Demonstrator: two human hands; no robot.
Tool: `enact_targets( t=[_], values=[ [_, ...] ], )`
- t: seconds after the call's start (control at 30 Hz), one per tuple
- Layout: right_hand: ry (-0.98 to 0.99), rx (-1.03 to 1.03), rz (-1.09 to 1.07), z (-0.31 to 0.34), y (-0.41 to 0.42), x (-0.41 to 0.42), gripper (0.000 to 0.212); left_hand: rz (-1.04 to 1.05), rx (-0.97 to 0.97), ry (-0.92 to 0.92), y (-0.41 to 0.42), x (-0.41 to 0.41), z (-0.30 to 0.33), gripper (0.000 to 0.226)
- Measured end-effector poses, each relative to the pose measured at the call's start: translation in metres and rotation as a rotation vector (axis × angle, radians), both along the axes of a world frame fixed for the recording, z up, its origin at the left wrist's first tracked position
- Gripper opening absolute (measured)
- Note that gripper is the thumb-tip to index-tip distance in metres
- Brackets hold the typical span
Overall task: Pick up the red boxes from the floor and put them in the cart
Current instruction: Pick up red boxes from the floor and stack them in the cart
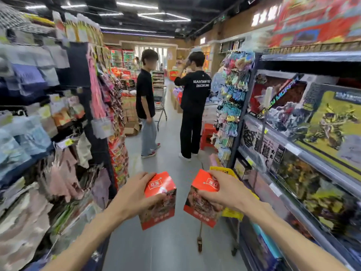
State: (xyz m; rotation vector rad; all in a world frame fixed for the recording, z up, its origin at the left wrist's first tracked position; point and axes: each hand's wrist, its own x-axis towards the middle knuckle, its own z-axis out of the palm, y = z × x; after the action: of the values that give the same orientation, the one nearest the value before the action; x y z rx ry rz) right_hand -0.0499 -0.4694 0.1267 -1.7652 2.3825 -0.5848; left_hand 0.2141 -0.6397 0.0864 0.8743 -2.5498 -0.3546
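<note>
I hold two red boxes at chest height over the aisle floor. My left hand [136, 194] grips the top of the left red box [159, 210]. A second red box [201, 210] hangs from my right hand [224, 190], which holds it by its top. Both boxes carry white labels and a food picture. Behind the right box a yellow part [232, 213] of a cart shows, with thin legs and wheels [199, 244] beneath it. A metal shopping cart [160, 100] stands far down the aisle.
Two people in black shirts [145, 102] [195, 106] stand in the aisle ahead. Clothing racks [39, 124] line the left side. Toy shelves [302, 143] line the right. An orange stool [208, 135] sits near the right shelf.
</note>
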Motion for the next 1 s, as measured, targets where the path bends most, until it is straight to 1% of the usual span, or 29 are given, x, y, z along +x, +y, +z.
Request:
enact_targets(
  t=[0.13, 0.27, 0.37, 0.5, 0.57, 0.7, 0.83, 0.93, 1.0],
  values=[
    [-0.03, 0.003, -0.054, -0.01, -0.091, -0.042, 0.068, -0.038, -0.013, -0.004, -0.1, -0.052, -0.006, 0.091],
    [-0.039, 0.021, -0.097, -0.014, -0.181, -0.086, 0.066, -0.076, 0.03, -0.024, -0.195, -0.102, -0.004, 0.091],
    [-0.055, 0.021, -0.133, -0.011, -0.242, -0.117, 0.063, -0.122, 0.059, -0.004, -0.263, -0.141, 0.0, 0.087],
    [-0.006, 0.024, -0.221, -0.01, -0.313, -0.162, 0.062, -0.197, 0.035, -0.003, -0.352, -0.204, 0.002, 0.09],
    [0.023, 0.035, -0.251, -0.008, -0.335, -0.18, 0.061, -0.229, 0.018, 0.001, -0.386, -0.233, 0.001, 0.089],
    [0.014, 0.022, -0.376, -0.019, -0.395, -0.232, 0.061, -0.372, 0.006, -0.006, -0.471, -0.314, -0.008, 0.09],
    [0.021, 0.032, -0.55, -0.024, -0.439, -0.282, 0.072, -0.553, -0.047, -0.041, -0.54, -0.403, -0.007, 0.09],
    [0.01, 0.034, -0.69, -0.021, -0.457, -0.312, 0.075, -0.705, -0.071, -0.087, -0.577, -0.475, -0.006, 0.095],
    [-0.001, 0.021, -0.781, -0.019, -0.461, -0.331, 0.072, -0.808, -0.081, -0.093, -0.588, -0.523, -0.004, 0.093]
  ],
)
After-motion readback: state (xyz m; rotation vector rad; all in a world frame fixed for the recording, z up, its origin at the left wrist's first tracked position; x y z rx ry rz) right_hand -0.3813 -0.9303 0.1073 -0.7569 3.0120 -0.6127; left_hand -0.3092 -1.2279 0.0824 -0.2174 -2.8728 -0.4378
